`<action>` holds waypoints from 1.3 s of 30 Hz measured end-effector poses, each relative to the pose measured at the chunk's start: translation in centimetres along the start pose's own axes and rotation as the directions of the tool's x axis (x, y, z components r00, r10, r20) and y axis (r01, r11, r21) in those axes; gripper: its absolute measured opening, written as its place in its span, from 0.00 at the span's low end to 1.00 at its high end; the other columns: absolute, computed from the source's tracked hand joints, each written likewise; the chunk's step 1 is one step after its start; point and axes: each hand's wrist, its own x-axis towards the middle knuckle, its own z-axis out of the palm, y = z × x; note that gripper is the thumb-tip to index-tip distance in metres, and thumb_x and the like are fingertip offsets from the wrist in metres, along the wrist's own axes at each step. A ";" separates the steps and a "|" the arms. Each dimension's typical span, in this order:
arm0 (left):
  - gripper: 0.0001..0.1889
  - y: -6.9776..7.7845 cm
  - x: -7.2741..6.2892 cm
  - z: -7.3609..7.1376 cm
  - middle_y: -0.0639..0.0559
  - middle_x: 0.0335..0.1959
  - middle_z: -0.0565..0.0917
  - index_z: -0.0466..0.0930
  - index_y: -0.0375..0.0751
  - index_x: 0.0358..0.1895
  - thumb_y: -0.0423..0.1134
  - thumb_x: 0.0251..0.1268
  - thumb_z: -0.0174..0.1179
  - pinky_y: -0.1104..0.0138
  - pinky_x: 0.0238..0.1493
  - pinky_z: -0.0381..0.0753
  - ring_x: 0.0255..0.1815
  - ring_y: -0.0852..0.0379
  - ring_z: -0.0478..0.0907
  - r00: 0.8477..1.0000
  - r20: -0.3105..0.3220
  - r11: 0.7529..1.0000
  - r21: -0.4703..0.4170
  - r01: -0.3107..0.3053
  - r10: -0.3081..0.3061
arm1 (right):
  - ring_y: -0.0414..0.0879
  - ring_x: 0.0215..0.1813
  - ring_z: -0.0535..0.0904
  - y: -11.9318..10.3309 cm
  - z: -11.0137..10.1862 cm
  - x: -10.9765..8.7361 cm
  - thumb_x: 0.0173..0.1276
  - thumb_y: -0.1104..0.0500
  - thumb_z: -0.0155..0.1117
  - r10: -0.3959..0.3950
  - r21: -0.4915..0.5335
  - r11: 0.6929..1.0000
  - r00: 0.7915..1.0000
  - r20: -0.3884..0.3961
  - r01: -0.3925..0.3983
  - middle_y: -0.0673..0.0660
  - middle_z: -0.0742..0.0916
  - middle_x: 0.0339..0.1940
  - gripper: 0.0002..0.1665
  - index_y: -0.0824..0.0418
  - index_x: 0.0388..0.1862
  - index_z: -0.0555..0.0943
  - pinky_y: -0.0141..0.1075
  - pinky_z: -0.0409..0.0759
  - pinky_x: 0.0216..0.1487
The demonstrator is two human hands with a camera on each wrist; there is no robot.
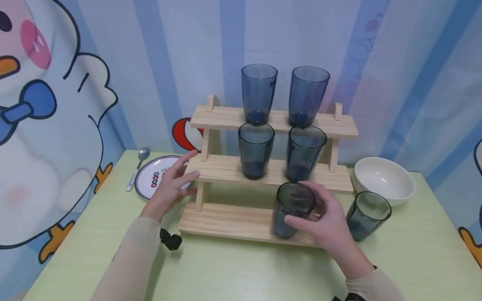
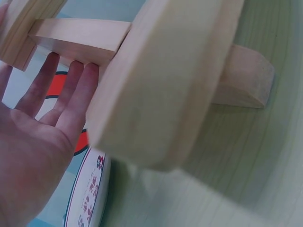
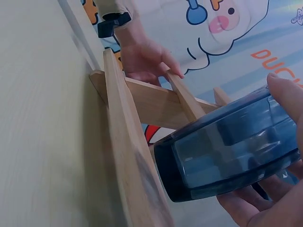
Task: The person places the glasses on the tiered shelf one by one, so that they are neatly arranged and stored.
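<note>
My right hand (image 1: 323, 221) grips a blue-grey tumbler (image 1: 285, 222) at the bottom tier of a wooden three-tier rack (image 1: 225, 219). In the right wrist view the base of this tumbler (image 3: 222, 151) is close to the bottom board; whether it touches cannot be told. At the rack's left end, my left hand (image 1: 169, 187) has its fingers extended against the wood. The left wrist view shows fingertips (image 2: 90, 73) touching an upright. Two matching tumblers (image 1: 258, 91) stand on the top tier, and two more tumblers (image 1: 255, 152) on the middle one.
Another tumbler (image 1: 367, 217) stands on the table right of the rack, before a white bowl (image 1: 384, 179). On the left lie a patterned plate (image 1: 147, 178) and a spoon (image 1: 138, 167). A printed cloth (image 1: 181, 43) hangs behind the pale green table (image 1: 245, 286).
</note>
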 end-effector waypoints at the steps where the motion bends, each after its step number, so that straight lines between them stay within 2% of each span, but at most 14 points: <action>1: 0.35 0.0 0.0 0.0 0.45 0.83 0.61 0.63 0.61 0.82 0.43 0.76 0.64 0.35 0.63 0.79 0.77 0.38 0.65 1.000 0.001 1.000 -0.002 -0.002 0.002 | 0.48 0.53 0.83 0.0 0.2 0.2 0.57 0.63 0.84 -0.002 0.006 1.000 1.000 0.001 0.002 0.54 0.84 0.60 0.44 0.53 0.73 0.76 0.34 0.87 0.48; 7: 0.34 -0.1 0.0 0.0 0.45 0.82 0.62 0.64 0.63 0.82 0.44 0.76 0.64 0.36 0.63 0.80 0.76 0.38 0.66 1.000 -0.001 1.000 -0.003 0.003 -0.003 | 0.49 0.57 0.82 -0.2 1.6 0.9 0.57 0.63 0.84 0.011 0.037 0.999 1.000 0.019 -0.011 0.59 0.83 0.63 0.46 0.54 0.74 0.75 0.33 0.87 0.52; 16: 0.34 -0.1 -0.1 -0.1 0.46 0.82 0.62 0.64 0.63 0.82 0.44 0.76 0.64 0.37 0.63 0.80 0.77 0.39 0.66 1.000 -0.005 1.000 0.003 0.010 -0.010 | 0.54 0.62 0.80 -0.2 3.4 1.5 0.56 0.63 0.85 0.029 0.078 0.996 0.998 0.058 -0.034 0.59 0.82 0.65 0.48 0.55 0.75 0.73 0.35 0.87 0.55; 22: 0.34 -0.1 0.0 -0.1 0.45 0.83 0.62 0.63 0.63 0.82 0.43 0.77 0.63 0.36 0.63 0.79 0.77 0.38 0.65 1.000 0.002 1.000 -0.002 0.003 -0.003 | 0.55 0.62 0.80 0.0 4.7 2.0 0.56 0.62 0.85 0.000 0.101 0.995 0.996 0.092 -0.009 0.58 0.83 0.65 0.47 0.53 0.74 0.74 0.40 0.87 0.56; 30: 0.34 -0.2 0.1 -0.2 0.46 0.83 0.61 0.64 0.64 0.82 0.44 0.76 0.64 0.36 0.63 0.79 0.77 0.38 0.65 1.000 0.003 1.000 -0.001 0.008 -0.008 | 0.55 0.63 0.80 -0.2 6.2 2.4 0.54 0.62 0.86 -0.022 0.082 0.996 0.995 0.099 0.014 0.56 0.83 0.65 0.47 0.53 0.73 0.75 0.53 0.85 0.59; 39: 0.34 -0.3 0.1 -0.1 0.46 0.83 0.61 0.63 0.64 0.82 0.45 0.77 0.63 0.36 0.63 0.80 0.78 0.38 0.65 1.000 -0.003 1.000 0.013 0.013 -0.013 | 0.55 0.63 0.81 -0.1 7.0 2.7 0.55 0.62 0.86 -0.026 0.071 0.997 0.991 0.128 0.017 0.56 0.83 0.66 0.48 0.51 0.74 0.74 0.46 0.87 0.57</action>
